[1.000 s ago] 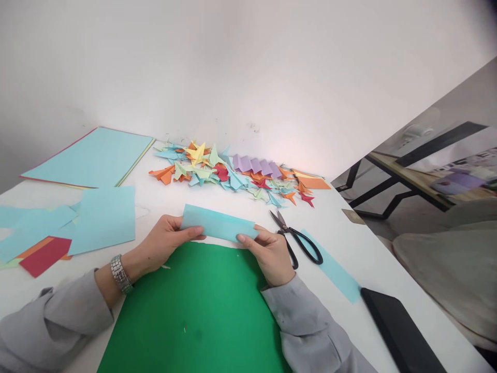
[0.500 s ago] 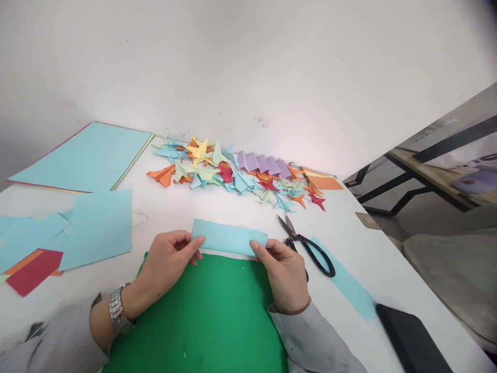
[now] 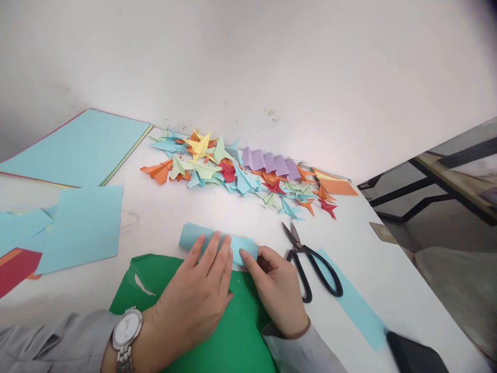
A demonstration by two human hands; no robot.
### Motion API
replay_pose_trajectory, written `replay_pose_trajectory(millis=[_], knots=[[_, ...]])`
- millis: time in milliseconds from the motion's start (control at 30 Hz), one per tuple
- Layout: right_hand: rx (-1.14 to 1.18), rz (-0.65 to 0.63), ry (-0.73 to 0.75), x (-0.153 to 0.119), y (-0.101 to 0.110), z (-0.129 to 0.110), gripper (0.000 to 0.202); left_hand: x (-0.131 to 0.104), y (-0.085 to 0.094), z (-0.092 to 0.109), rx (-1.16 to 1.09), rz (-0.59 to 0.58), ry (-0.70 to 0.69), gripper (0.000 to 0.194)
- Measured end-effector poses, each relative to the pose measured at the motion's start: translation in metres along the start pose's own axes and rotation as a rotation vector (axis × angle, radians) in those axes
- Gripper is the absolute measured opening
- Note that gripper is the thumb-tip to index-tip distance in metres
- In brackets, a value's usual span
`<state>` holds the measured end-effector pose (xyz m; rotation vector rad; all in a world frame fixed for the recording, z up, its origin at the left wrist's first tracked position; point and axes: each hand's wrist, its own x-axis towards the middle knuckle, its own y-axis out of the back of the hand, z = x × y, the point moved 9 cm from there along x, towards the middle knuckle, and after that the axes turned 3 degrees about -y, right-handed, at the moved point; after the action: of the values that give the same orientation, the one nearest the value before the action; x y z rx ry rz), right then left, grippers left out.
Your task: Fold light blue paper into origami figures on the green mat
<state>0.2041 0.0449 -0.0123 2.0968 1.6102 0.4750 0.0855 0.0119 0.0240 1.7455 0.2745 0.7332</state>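
Note:
A folded light blue paper strip (image 3: 189,234) lies across the far edge of a green mat (image 3: 217,342). My left hand (image 3: 198,290) rests on top of it, fingers stretched out and pressing the paper flat. At the strip's right end, my right hand (image 3: 277,290) pinches the paper between thumb and fingers. Part of the strip is hidden beneath the left fingers. Just right of my right hand are black-handled scissors (image 3: 299,247) with their blades slightly apart. They lie partly over a loose light blue strip (image 3: 363,316).
Folded paper shapes in many colours (image 3: 205,168) lie along the wall, with a pleated purple paper (image 3: 269,163) among them. Large coloured sheets (image 3: 81,147) are stacked at the back left. Cut blue paper (image 3: 87,228) and a red piece (image 3: 17,269) lie nearer. A black phone-like object (image 3: 415,352) sits front right.
My left hand has let go of the strip's left end and now lies flat over the paper. The right hand still pinches the right end. The view has shifted slightly.

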Motion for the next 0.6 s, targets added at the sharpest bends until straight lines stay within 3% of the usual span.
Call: replay_pose_trajectory(millis=[233, 333, 500, 600], knots=[[-0.112, 0.001, 0.042, 0.002, 0.002, -0.009, 0.023, -0.004, -0.015, -0.012, -0.107, -0.042, 0.076, 0.052], [-0.187, 0.088, 0.083, 0.0, 0.006, -0.012, 0.014, -0.005, -0.02, -0.014, -0.151, -0.025, 0.071, 0.054], [-0.276, 0.223, 0.083, -0.011, 0.014, -0.01, 0.032, -0.004, -0.027, -0.018, -0.173, 0.003, 0.083, 0.054], [-0.415, 0.272, 0.215, -0.019, 0.015, -0.021, 0.032, -0.004, -0.028, -0.018, -0.184, 0.009, 0.083, 0.053]])
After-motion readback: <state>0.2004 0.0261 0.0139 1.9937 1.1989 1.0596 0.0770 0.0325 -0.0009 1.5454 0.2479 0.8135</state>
